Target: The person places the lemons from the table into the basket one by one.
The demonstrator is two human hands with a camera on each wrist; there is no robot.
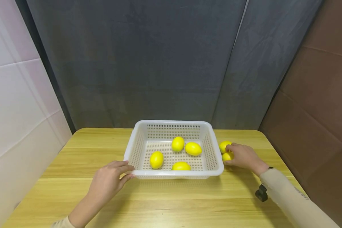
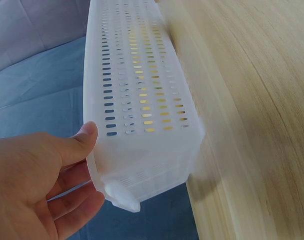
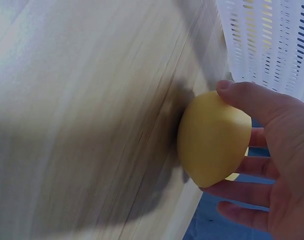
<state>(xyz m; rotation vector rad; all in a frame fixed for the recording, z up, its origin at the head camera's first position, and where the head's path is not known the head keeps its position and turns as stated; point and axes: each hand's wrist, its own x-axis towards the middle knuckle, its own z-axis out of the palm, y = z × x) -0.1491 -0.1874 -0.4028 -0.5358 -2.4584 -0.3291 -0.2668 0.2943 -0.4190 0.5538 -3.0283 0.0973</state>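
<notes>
A white perforated plastic basket (image 1: 178,173) stands on the wooden table with several yellow lemons (image 1: 156,160) inside. My left hand (image 1: 109,179) holds its near left corner, the thumb (image 2: 84,137) on the rim at the front and the fingers round the side. To the right of the basket, my right hand (image 1: 245,156) grips a lemon (image 3: 214,140) between thumb and fingers, low over the tabletop. Just behind it lies another lemon (image 1: 224,146), partly covered by the hand in the head view; only a sliver of it shows in the right wrist view.
The wooden table (image 1: 165,202) has rounded far corners. A dark grey cloth (image 1: 145,63) hangs behind it, with a white cloth (image 1: 20,95) on the left and a brown one (image 1: 319,95) on the right. A small black device (image 1: 261,193) sits at the right wrist.
</notes>
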